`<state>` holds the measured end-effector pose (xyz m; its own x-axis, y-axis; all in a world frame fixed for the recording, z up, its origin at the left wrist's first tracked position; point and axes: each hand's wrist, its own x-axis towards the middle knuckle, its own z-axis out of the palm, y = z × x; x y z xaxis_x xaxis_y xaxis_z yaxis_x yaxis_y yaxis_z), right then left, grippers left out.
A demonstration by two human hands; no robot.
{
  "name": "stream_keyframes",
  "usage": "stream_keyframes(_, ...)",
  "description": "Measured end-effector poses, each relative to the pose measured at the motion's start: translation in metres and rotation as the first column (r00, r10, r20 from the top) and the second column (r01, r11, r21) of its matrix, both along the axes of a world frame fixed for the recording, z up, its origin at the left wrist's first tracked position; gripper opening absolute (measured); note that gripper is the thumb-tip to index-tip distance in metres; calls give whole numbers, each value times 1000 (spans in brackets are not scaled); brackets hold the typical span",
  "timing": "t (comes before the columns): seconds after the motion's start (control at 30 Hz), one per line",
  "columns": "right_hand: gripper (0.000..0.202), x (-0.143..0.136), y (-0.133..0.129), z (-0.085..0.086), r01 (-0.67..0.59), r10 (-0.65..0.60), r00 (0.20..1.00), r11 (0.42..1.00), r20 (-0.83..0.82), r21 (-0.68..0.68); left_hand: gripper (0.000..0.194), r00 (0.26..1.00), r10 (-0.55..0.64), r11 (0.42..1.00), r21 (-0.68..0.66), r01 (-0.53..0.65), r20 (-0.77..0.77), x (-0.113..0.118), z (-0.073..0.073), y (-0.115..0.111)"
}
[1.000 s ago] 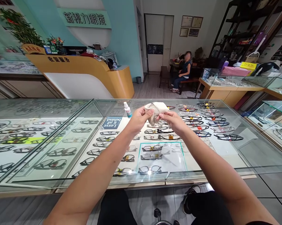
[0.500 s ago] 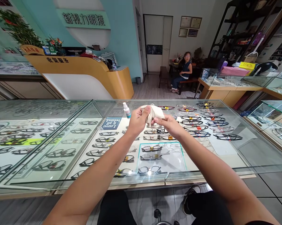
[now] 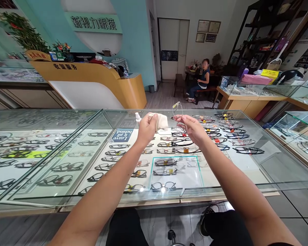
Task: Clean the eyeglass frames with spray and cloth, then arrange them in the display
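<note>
My left hand (image 3: 148, 127) pinches a folded cream cleaning cloth (image 3: 162, 122) above the glass display counter (image 3: 215, 186). To its right, my right hand (image 3: 191, 127) grips a pair of thin-rimmed eyeglasses (image 3: 177, 108), tilted so that one lens stands up above the fingers and the other hangs below them. Cloth and eyeglasses are apart. Partly hidden behind my left hand is a small white spray bottle (image 3: 137, 117) on the counter's glass top.
Inside the counter lie rows of eyeglass frames (image 3: 165, 171) and a blue sign (image 3: 122, 135). A curved wooden cashier desk (image 3: 92, 73) stands beyond at the left. Farther back, a person (image 3: 203, 80) sits on a bench. Another glass showcase (image 3: 256, 90) stands at the right.
My hands have moved apart. The cloth has come away from the eyeglasses and shifted left with my left hand; the eyeglasses are now exposed and raised in my right hand.
</note>
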<state>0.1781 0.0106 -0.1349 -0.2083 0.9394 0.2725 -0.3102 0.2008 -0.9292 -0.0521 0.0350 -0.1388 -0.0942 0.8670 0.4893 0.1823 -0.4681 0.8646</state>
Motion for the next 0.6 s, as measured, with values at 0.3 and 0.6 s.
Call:
stream_keyframes(0.3,51,5,-1,7,6,-7,999,1000,33,25,34,556,-58,962,-194,-190,-829,-17,-6,8)
stream_keyframes(0.6,46,7,-2,9,-5,-38,974,982,223,190,73,740,279,888,458,44,-612,-8,-13,2)
